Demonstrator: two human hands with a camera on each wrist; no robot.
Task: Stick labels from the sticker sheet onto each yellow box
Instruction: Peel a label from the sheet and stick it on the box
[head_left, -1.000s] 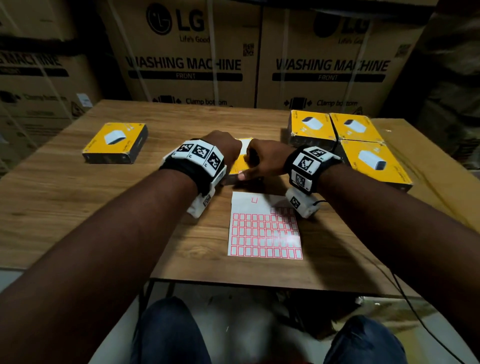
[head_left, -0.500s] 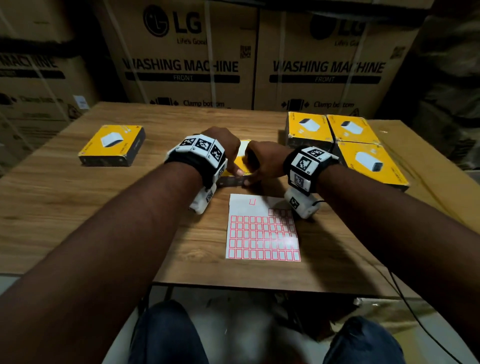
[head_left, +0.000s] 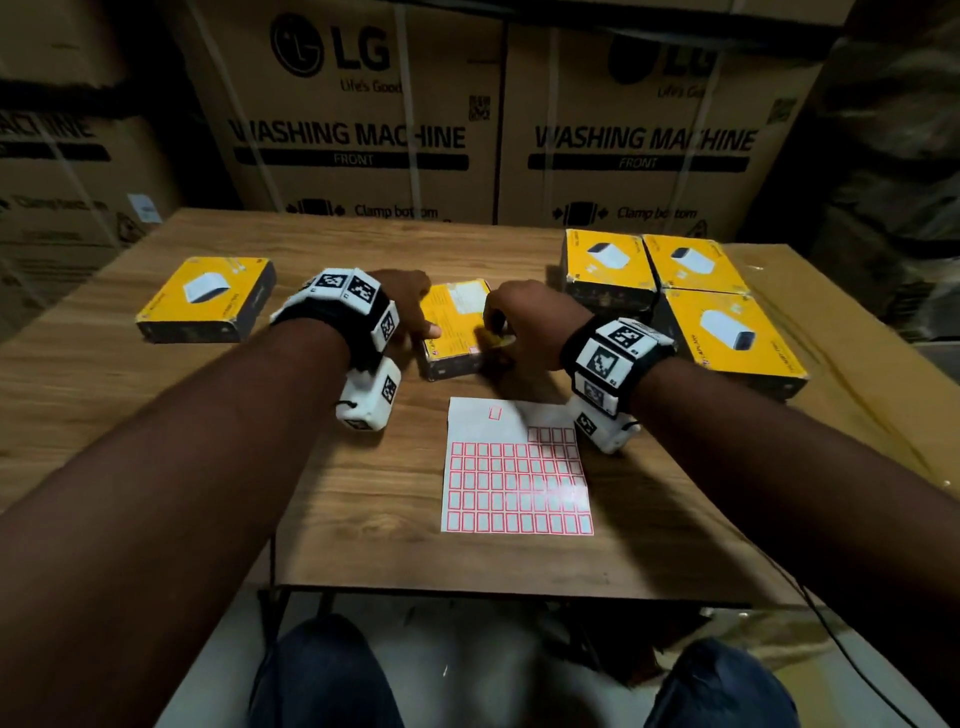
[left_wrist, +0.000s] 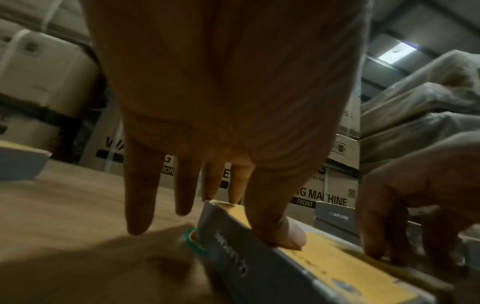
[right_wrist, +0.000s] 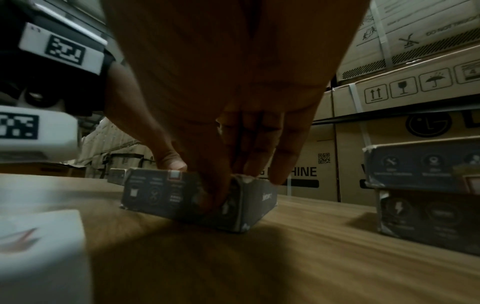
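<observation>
Fingers (right_wrist: 283, 160) of right hand (head_left: 524, 322) clamp yellow box (head_left: 452, 325) lying lengthwise away; left hand (head_left: 400, 301), fingers (left_wrist: 140, 195) straight, presses it.

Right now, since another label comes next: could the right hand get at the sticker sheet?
Probably yes. The sticker sheet lies flat just nearer than the right hand, nothing between, but that hand first has to leave the middle yellow box.

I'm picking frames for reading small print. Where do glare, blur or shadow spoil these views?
Head view: glare whitens the lower right of the sticker sheet. Left wrist view: side print on the middle box is smeared. Right wrist view: dim, the right hand shadowing the table beneath it.
</observation>
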